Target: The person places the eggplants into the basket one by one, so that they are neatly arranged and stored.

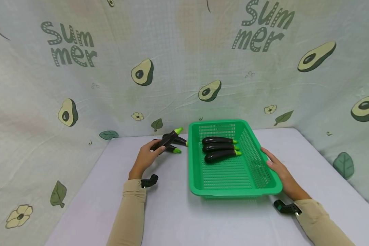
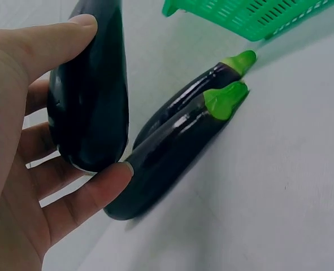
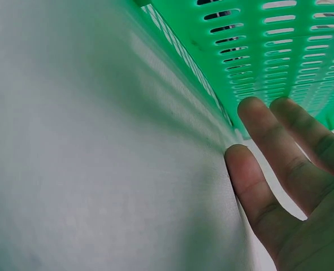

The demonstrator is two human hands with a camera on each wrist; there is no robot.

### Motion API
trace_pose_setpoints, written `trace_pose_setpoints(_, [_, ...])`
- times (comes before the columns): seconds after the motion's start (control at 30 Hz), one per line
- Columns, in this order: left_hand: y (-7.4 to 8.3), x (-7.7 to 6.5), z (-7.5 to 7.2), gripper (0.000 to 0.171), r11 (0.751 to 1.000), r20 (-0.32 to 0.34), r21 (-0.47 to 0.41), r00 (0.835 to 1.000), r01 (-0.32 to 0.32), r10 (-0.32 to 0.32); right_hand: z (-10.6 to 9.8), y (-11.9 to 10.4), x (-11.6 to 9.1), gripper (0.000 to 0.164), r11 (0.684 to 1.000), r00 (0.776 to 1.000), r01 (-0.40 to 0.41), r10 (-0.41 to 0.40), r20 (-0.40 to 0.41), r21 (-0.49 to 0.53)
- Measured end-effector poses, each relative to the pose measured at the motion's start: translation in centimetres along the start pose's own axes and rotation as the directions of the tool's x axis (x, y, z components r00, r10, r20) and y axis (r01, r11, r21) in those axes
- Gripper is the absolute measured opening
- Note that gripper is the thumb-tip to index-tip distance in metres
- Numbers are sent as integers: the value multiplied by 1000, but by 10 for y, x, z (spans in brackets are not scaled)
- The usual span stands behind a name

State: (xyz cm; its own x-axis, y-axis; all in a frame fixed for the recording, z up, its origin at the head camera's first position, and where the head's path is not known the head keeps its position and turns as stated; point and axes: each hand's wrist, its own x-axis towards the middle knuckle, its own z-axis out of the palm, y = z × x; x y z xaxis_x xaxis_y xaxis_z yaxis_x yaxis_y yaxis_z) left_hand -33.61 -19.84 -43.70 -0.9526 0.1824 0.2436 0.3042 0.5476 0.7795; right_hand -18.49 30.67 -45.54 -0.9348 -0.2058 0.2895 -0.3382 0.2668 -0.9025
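My left hand (image 1: 146, 156) holds a dark purple eggplant (image 2: 90, 84) with a green stem end, thumb on one side and fingers on the other. Below it two more eggplants lie side by side on the table; the nearer eggplant (image 2: 161, 158) partly covers the farther eggplant (image 2: 183, 93). At the right side of the green plastic basket (image 1: 233, 192), my right hand (image 1: 279, 171) grips the rim, thumb over the top. Its fingers (image 3: 285, 152) reach along the slotted outer wall in the right wrist view. Inside the basket, three eggplants (image 1: 218, 147) lie in a row.
A white cloth covers the table (image 1: 172, 218). Behind it hangs a fabric backdrop (image 1: 172, 41) printed with avocados, leaves and lettering, close to the basket's far rim. Black wrist cameras sit on the left wrist (image 1: 149, 181) and right wrist (image 1: 286, 207).
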Motion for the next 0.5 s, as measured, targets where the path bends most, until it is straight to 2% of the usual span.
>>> trace_pose_setpoints(0.33, [18,1,3,64,996,15,15,996,-83,83,0,-2,1,53,1000,1000,5,-5,2,-6])
trace_pose_setpoints(0.5, [28,1,9,65,995,52,8,994,-96,96,0,-1,1,53,1000,1000,-2,2,-3,-18])
